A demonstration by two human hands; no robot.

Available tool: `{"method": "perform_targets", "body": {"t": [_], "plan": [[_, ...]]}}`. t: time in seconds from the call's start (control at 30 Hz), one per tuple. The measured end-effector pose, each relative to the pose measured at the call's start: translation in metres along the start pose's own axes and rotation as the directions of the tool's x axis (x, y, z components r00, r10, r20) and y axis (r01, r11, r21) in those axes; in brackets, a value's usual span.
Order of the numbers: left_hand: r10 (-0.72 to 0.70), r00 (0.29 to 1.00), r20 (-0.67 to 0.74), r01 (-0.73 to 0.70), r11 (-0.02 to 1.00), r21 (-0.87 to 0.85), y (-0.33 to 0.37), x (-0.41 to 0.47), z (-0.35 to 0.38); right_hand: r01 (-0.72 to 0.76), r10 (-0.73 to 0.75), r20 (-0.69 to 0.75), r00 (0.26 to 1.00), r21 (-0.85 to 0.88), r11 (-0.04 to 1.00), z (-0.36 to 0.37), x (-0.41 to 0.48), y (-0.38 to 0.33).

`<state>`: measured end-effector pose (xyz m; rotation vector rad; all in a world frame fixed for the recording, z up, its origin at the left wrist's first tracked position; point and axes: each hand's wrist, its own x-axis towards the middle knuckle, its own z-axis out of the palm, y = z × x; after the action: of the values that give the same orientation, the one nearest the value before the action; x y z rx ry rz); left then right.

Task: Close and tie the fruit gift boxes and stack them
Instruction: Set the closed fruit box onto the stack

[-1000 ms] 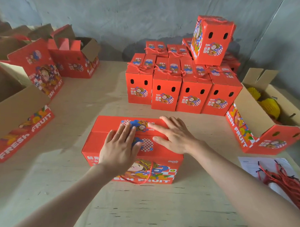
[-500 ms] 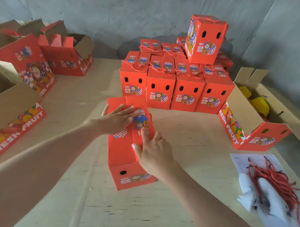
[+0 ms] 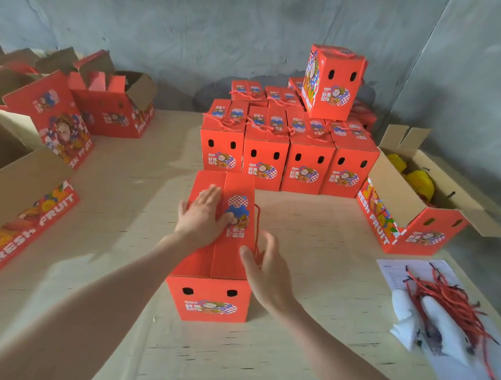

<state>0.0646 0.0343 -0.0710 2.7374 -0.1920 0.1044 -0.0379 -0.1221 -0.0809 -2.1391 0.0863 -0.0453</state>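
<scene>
Pressing flat on the closed top flaps, the left hand (image 3: 200,220) lies with its fingers straight and together on the left half of the gift box (image 3: 210,302), which stands on the table (image 3: 316,230) directly in front of the person, its long axis running away from them toward the finished boxes (image 3: 265,163) ranked behind it. The relation that matters is on the right flank: a red cord (image 3: 257,226) trails along the box's right upper edge, following that long axis, and its lower end drops toward the right hand (image 3: 267,271). That hand is just beside the near right corner, thumb at the flap edge and fingers spread open and relaxed, gripping nothing (its fingertips are motion-blurred, so whether they touch the cord cannot be told). The cord thus lies just ahead of and between thumb and fingers, making the right hand plainly the nearer one to take it, while the left seems best kept as the clamp holding the flaps down. Judging by this, the box is closed but not yet tied, and stacking comes after. A bundle of spare cords (image 3: 443,302) lies well apart to the right.
</scene>
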Motion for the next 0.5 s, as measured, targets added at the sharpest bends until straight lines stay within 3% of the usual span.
{"method": "perform_targets", "body": {"t": [0.03,0.1,0.17,0.23,0.3,0.37,0.4,0.5], "plan": [[-0.105,0.990,-0.094,0.090,0.984,-0.152,-0.007,-0.004,-0.004,-0.108,0.108,0.003,0.994,0.100,0.989,-0.001,-0.003,0.002],[-0.404,0.900,-0.164,0.295,0.842,-0.451,-0.027,-0.017,-0.012,-0.272,0.251,0.115,0.961,0.241,0.932,0.005,-0.004,0.007],[-0.654,0.756,-0.023,0.494,0.593,-0.636,-0.045,-0.035,-0.011,-0.390,0.332,0.213,0.919,0.372,0.842,0.013,-0.001,0.005],[-0.750,0.614,0.246,0.663,0.321,-0.676,-0.052,-0.057,-0.001,-0.489,0.409,0.267,0.873,0.475,0.732,0.017,0.007,-0.003],[-0.634,0.524,0.568,0.755,0.037,-0.655,-0.051,-0.073,0.014,-0.497,0.427,0.258,0.867,0.522,0.693,0.017,0.014,-0.011],[-0.426,0.474,0.771,0.777,-0.210,-0.594,-0.044,-0.082,0.018,-0.395,0.363,0.168,0.916,0.525,0.754,0.018,0.025,-0.017],[-0.361,0.483,0.798,0.765,-0.270,-0.585,-0.042,-0.082,0.015,-0.329,0.311,0.124,0.942,0.512,0.793,0.017,0.030,-0.022],[-0.257,0.589,0.766,0.721,-0.260,-0.642,-0.041,-0.071,-0.002,-0.223,0.262,-0.013,0.965,0.485,0.845,0.011,0.042,-0.038]]}}
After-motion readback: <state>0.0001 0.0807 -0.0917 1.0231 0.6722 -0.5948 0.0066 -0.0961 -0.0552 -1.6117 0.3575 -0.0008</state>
